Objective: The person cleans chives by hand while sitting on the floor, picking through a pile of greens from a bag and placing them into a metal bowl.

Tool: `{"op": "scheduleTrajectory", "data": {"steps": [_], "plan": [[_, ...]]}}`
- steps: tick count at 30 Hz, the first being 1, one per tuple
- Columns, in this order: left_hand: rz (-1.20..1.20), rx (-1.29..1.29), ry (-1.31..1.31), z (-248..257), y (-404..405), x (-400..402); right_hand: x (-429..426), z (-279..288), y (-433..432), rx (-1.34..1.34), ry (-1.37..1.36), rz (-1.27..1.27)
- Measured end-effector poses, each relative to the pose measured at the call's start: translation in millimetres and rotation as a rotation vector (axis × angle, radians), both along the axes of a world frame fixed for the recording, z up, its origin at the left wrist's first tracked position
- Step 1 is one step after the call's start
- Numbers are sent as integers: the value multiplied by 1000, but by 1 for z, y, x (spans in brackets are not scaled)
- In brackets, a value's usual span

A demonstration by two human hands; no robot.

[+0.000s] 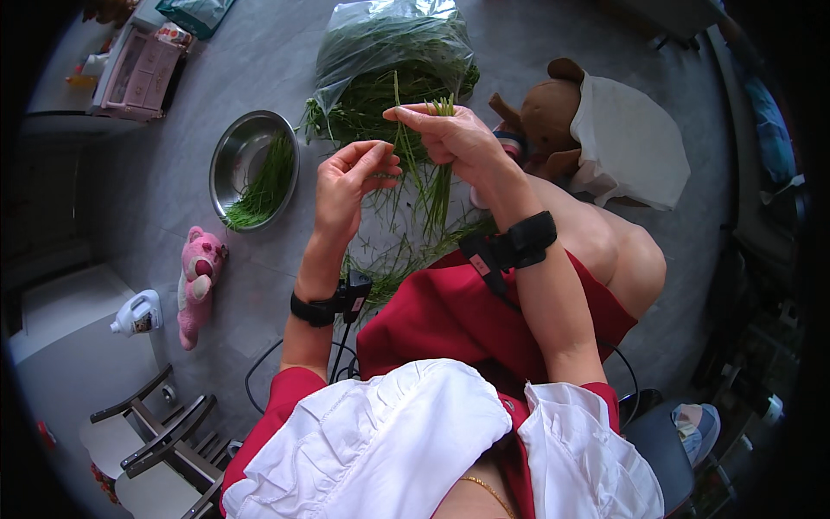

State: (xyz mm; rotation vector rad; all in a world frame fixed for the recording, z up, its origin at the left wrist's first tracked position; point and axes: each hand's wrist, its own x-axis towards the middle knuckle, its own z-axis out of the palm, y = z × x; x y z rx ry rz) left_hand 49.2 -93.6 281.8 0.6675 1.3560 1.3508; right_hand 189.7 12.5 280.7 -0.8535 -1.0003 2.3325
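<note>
My right hand (457, 136) grips a small bunch of long green stalks (439, 194), which look like Chinese chives; a single stalk is pinched at its thumb and fingertip. Close by on the left, my left hand (360, 178) has its thumb and index finger pinched together near the stalks; whether a thin blade is between them is unclear. Beyond both hands a clear plastic bag (395, 39) lies on the floor with a heap of greens (389, 94) spilling from its mouth. A steel bowl (222, 149) to the left holds more thin greens (269, 181).
Loose trimmings (395, 263) are scattered on the grey floor before my red skirt. A pink plush bear (198, 279) and a white jug (139, 313) are at left. To the right sits a brown plush toy (548, 107) with a white cloth. Cables run from my wrist straps.
</note>
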Motion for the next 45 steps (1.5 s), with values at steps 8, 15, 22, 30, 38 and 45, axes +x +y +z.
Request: {"op": "scheduleTrajectory", "data": {"steps": [8, 15, 22, 30, 38, 45], "plan": [[-106, -104, 630, -20, -13, -33, 1, 1, 0, 35, 0, 17], [-133, 84, 179, -6, 10, 1, -3, 2, -3, 66, -54, -13], [-217, 39, -148, -3, 6, -14, 2, 0, 2, 127, -86, 34], [-234, 35, -84, 5, 1, -8, -2, 9, -4, 263, -202, -31], [-199, 2, -56, 8, 1, -4, -2, 5, -2, 281, -199, -46], [-10, 101, 265, 12, 10, -14, -3, 11, -5, 416, -258, 47]]}}
